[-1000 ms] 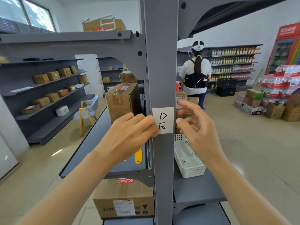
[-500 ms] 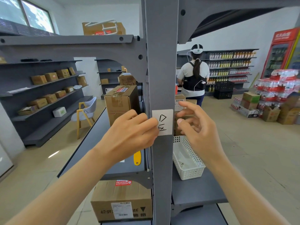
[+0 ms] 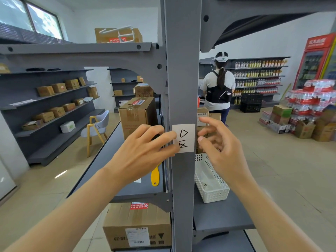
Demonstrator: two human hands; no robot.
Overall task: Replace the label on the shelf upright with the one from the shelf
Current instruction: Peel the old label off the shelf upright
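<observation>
A white paper label [image 3: 186,132] with black handwriting sticks on the front of the grey shelf upright [image 3: 182,70] at chest height. My left hand [image 3: 143,153] is at the label's left edge, its curled fingertips lying over that edge and the lower left corner; the thumb is hidden. My right hand [image 3: 221,151] hovers just right of the upright with fingers spread, the fingertips close to the label's right edge and holding nothing. A small white slip [image 3: 137,180] peeks out under my left hand on the grey shelf [image 3: 112,160].
A yellow-handled tool [image 3: 155,176] lies on the shelf beside the upright. A cardboard box [image 3: 135,117] stands behind my left hand. A white plastic basket [image 3: 211,180] sits on the right shelf. A person [image 3: 219,88] stands in the aisle beyond, back turned.
Both hands stay at the label. My right fingertips have drawn slightly closer to its right edge, and the view has shifted a little.
</observation>
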